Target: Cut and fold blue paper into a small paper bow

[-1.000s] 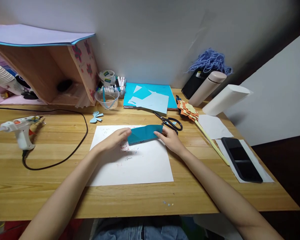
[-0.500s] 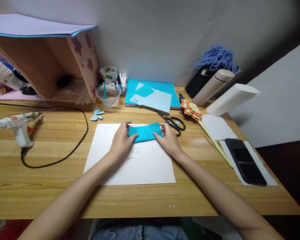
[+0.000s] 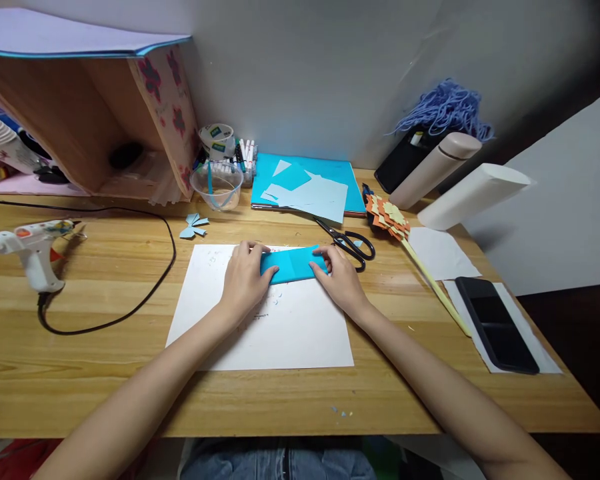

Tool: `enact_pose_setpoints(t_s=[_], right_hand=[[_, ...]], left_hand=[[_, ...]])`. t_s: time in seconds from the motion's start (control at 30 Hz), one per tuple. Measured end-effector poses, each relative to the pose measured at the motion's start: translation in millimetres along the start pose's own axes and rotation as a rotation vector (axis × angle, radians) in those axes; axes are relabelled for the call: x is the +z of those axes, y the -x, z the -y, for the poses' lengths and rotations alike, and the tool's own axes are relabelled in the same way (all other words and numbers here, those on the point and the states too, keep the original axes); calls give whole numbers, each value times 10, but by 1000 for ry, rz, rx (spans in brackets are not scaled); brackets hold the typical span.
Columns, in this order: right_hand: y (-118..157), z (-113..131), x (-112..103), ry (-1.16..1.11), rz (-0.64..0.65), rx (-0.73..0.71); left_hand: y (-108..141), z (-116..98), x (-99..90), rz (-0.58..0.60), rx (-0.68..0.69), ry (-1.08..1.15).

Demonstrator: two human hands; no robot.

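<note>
A folded strip of blue paper (image 3: 294,265) spans the gap between my two hands, with a faint crease across its middle. My left hand (image 3: 247,273) grips its left end, thumb on the front face and fingers at the back edge. At the other end my right hand (image 3: 337,272) holds it the same way, thumb in front. Beneath lies a white sheet (image 3: 280,333) with small marks and paper bits on it. Black-handled scissors (image 3: 350,243) rest just beyond my right hand.
A glue gun (image 3: 35,250) with its looping cord lies at left, near a paper bow (image 3: 193,226). Behind are a plastic bowl (image 3: 217,187), blue paper stack (image 3: 353,183) and open box (image 3: 165,120). A paper flower (image 3: 387,217), tumbler (image 3: 437,170) and phone (image 3: 495,323) occupy the right.
The blue strip sits lower and flatter toward the white sheet, still between both hands. My left fingers have come over its back edge. The camera view has shifted slightly.
</note>
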State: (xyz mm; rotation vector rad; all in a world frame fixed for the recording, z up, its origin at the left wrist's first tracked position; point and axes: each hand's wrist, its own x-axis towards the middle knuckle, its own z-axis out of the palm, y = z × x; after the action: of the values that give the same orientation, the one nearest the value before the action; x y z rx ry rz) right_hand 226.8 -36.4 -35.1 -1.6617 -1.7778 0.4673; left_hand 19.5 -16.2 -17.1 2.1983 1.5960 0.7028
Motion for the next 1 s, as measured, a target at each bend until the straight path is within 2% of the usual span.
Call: enact_pose_setpoints(t_s=[0.13, 0.3, 0.37, 0.43, 0.53, 0.57, 0.63, 0.7, 0.73, 0.87, 1.0], right_hand=[[18, -9, 17, 79, -32, -48], [17, -16, 11, 89, -76, -99], [5, -20, -9, 15, -95, -97], [-10, -25, -32, -114, -136, -54], [-20, -9, -56, -441, -208, 130], [-17, 11, -61, -587, -191, 216], [-1, 77, -68, -892, -45, 379], [22, 158, -73, -1088, 92, 485], [34, 195, -75, -1152, 115, 513], [53, 235, -68, -1301, 103, 541], [61, 151, -40, -1214, 114, 499]], left_hand=[[-68, 33, -22, 62, 60, -47], [-136, 93, -31, 139, 67, 27], [-136, 104, -35, 164, 45, 100], [-119, 89, -40, 147, -32, 236], [-72, 9, -52, 60, -186, 572], [-53, -30, -56, 40, -223, 677], [-13, -116, -63, 22, -284, 806], [27, -190, -60, 46, -307, 851], [46, -217, -55, 62, -305, 854], [102, -256, -12, 153, -268, 846], [128, -275, 0, 340, -194, 883]])
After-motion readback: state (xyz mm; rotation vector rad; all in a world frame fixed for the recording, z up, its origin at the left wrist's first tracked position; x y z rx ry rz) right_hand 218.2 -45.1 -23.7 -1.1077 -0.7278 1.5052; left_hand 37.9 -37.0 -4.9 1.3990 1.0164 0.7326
